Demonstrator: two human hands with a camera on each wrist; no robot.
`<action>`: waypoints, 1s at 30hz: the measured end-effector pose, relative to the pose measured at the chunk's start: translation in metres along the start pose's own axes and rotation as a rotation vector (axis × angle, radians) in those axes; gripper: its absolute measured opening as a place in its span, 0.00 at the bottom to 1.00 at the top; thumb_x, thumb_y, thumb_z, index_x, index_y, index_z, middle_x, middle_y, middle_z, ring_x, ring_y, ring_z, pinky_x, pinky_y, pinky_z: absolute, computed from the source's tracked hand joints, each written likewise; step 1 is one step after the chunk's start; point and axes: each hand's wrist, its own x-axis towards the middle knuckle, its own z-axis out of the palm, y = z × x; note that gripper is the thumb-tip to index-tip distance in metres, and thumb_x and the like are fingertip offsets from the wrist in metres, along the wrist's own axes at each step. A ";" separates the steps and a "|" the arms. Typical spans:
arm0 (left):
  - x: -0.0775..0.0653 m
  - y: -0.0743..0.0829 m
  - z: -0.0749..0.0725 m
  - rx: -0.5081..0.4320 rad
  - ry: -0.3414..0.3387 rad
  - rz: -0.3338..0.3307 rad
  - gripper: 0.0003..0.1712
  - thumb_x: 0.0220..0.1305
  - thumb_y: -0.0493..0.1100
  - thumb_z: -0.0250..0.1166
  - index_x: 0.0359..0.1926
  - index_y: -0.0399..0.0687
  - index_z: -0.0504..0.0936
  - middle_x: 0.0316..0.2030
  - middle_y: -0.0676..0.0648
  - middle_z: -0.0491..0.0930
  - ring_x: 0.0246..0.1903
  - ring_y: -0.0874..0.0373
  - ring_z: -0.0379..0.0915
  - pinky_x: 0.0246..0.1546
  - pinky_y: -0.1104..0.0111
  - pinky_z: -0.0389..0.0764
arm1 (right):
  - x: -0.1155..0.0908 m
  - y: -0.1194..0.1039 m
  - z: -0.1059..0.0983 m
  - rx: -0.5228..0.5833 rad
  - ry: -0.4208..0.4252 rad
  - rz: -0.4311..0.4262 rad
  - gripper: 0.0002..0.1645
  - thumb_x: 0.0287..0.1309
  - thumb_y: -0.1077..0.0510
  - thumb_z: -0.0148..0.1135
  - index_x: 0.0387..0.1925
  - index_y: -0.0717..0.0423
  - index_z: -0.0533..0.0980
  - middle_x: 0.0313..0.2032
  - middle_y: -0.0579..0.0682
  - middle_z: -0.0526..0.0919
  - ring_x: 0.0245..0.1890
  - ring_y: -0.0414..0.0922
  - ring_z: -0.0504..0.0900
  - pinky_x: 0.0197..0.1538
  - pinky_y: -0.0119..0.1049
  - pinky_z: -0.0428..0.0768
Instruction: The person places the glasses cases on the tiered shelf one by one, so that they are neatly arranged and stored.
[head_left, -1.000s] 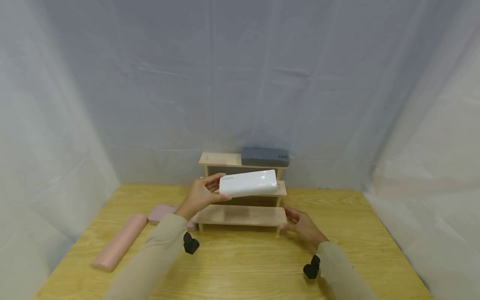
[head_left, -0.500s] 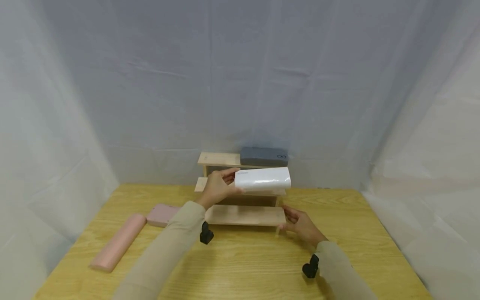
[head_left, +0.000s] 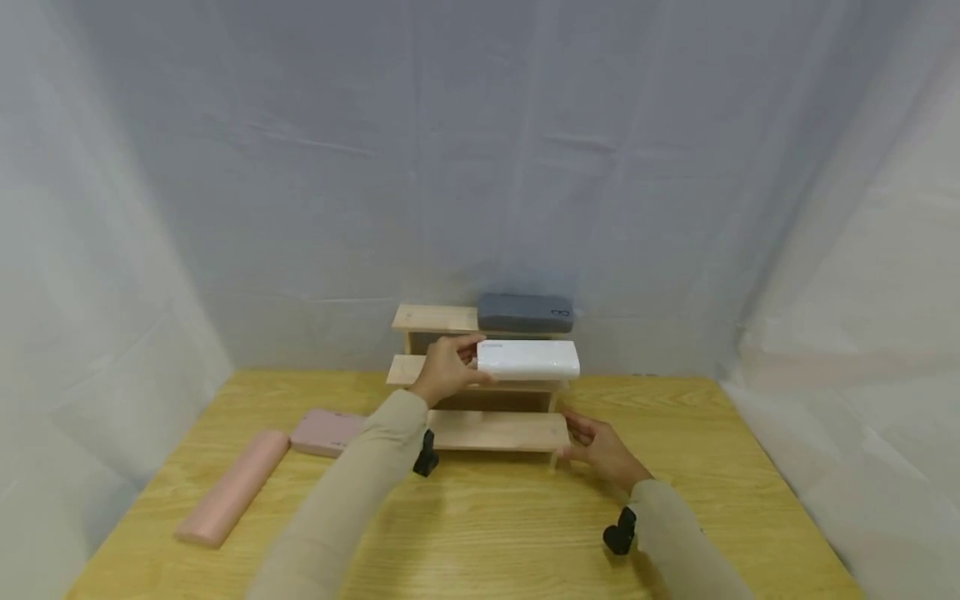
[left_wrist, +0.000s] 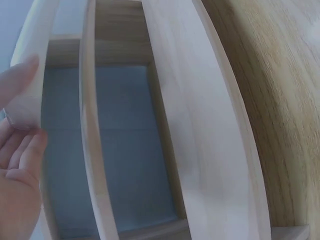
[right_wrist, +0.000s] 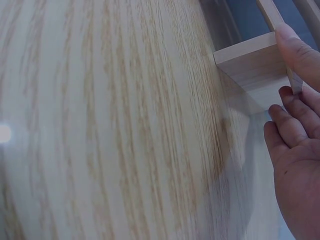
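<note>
The left hand (head_left: 447, 367) pinches the left end of the white case (head_left: 527, 358), toward the right edge of the middle shelf (head_left: 405, 369); the right hand (head_left: 606, 452) grips the right edge of the bottom shelf (head_left: 498, 429). Overhang at release could tip the case off.

the left hand (head_left: 446, 371) covers part of the left end of the white case (head_left: 527, 360), whose print is too small to read. the case in turn hides most of the right part of the middle shelf (head_left: 406, 369); whether the two touch cannot be told. the left sleeve (head_left: 352, 492) blocks the right end of the flat pink case (head_left: 324, 431). the near shelf (head_left: 498, 431) has its left end hidden behind that arm. in the right wrist view, the right hand (right_wrist: 300, 155) is cut off at the right edge.
</note>
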 end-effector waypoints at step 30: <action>0.005 -0.022 0.016 0.111 -0.039 -0.010 0.45 0.54 0.37 0.73 0.70 0.35 0.60 0.52 0.31 0.76 0.37 0.56 0.73 0.37 0.69 0.77 | 0.002 0.003 0.001 -0.006 0.004 0.041 0.52 0.53 0.53 0.71 0.73 0.59 0.54 0.70 0.59 0.60 0.69 0.56 0.60 0.63 0.43 0.72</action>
